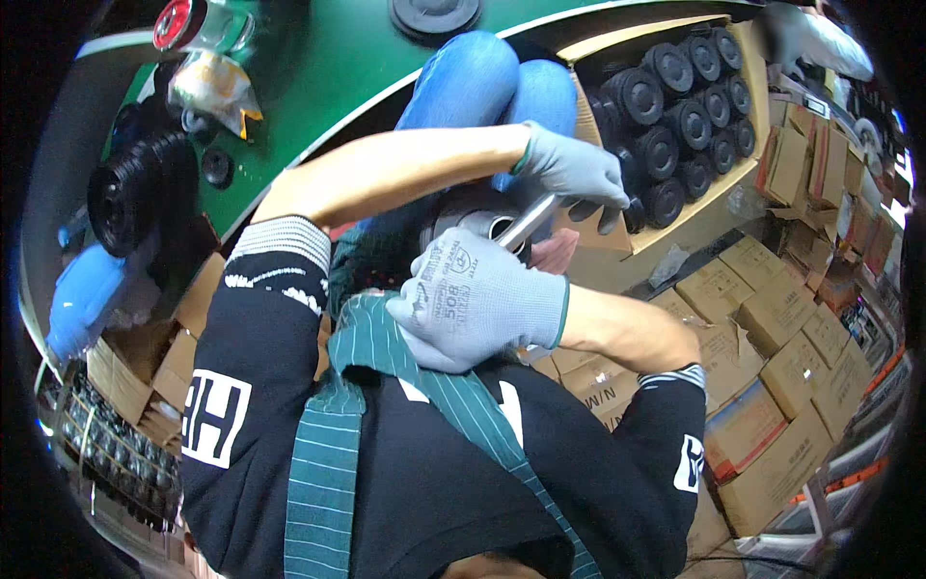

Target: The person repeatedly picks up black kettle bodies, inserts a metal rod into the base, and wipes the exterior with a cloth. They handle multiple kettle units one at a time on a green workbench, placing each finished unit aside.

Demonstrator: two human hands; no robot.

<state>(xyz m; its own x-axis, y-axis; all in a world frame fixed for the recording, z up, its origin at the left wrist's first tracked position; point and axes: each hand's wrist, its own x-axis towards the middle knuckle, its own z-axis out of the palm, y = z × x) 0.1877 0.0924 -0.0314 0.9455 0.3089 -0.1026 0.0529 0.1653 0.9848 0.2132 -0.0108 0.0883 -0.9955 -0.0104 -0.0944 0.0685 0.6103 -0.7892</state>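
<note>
My left hand (pixel 576 174), in a grey glove, curls over the upper end of a silver metal bar (pixel 531 222) in front of my knees. The bar slants down toward my right hand (pixel 468 301), also gloved in grey. That hand is closed in a fist close to my chest; whatever it grips is hidden behind the knuckles. Just beyond it shows a metal ring-shaped part (pixel 500 229), partly covered by the fist. A dark green striped apron (pixel 323 482) hangs over my black shirt.
An open carton (pixel 666 220) of black round parts stands beyond my left hand. Stacked cardboard boxes (pixel 772 309) lie at right. On the green table (pixel 328 58) are a red-lidded jar (pixel 183 24), a plastic bag (pixel 214 92), a black disc (pixel 434 14) and stacked black discs (pixel 135 193).
</note>
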